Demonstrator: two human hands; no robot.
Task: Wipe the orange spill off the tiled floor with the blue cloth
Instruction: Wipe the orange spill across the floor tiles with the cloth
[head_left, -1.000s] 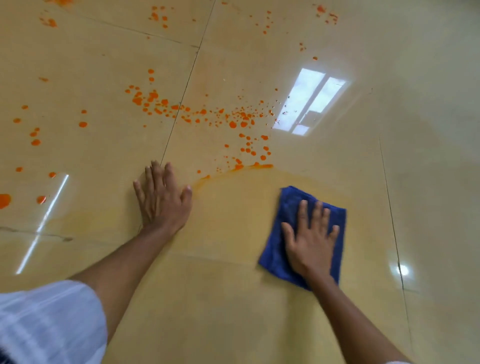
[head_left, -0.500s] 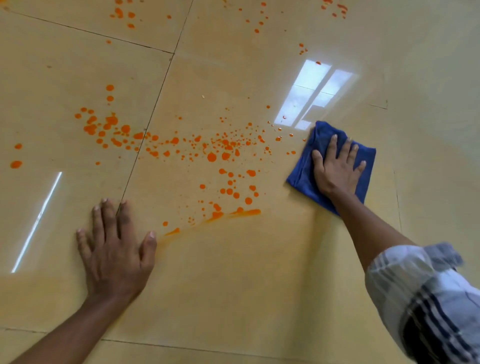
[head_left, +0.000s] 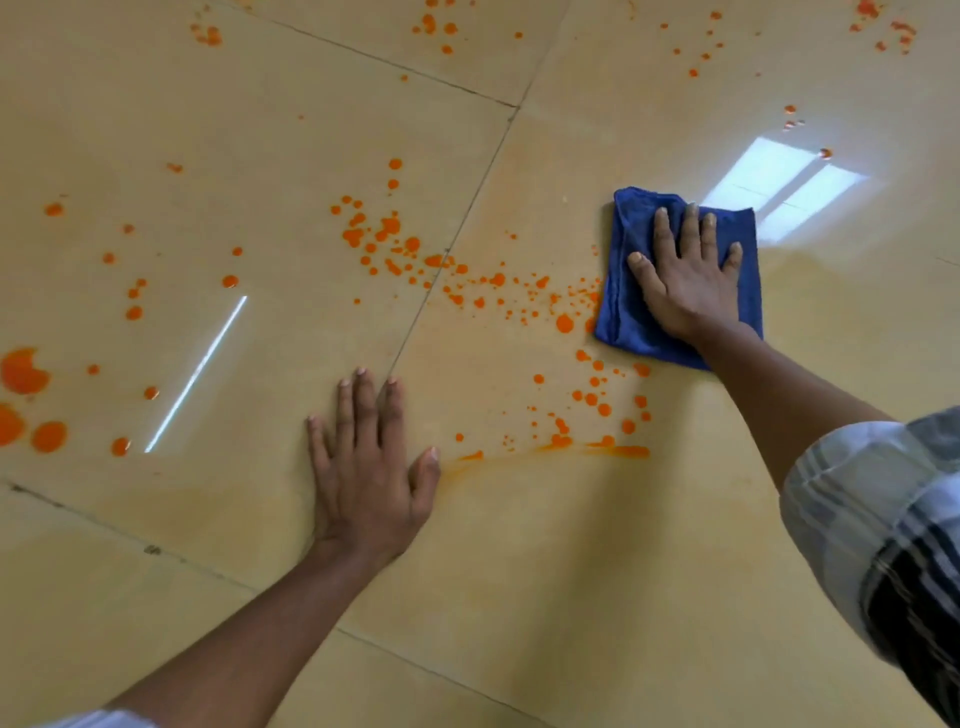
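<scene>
The right hand lies flat on the folded blue cloth, fingers straight and spread, pressing it to the tiled floor rather than gripping it. Half a second ago the cloth sat up by the bright window reflection, clear of the droplets; now its left edge touches the right end of the band of orange spill that runs across the tile joint, so the stroke has turned leftward into the thickest part of the mess. A second ago the same hand and cloth were down near the person, beside the curved orange smear line that marks the edge of the patch already wiped. The left hand is planted palm down on the floor, fingers straight and holding nothing, its thumb touching the left end of that smear; it has stayed there as a prop throughout. By my reckoning the job is well short of half done: the near tile carries only a faint yellowish film, while droplets are scattered ahead of the cloth, larger blobs sit at the far left, and more specks dot the tiles at the top.
</scene>
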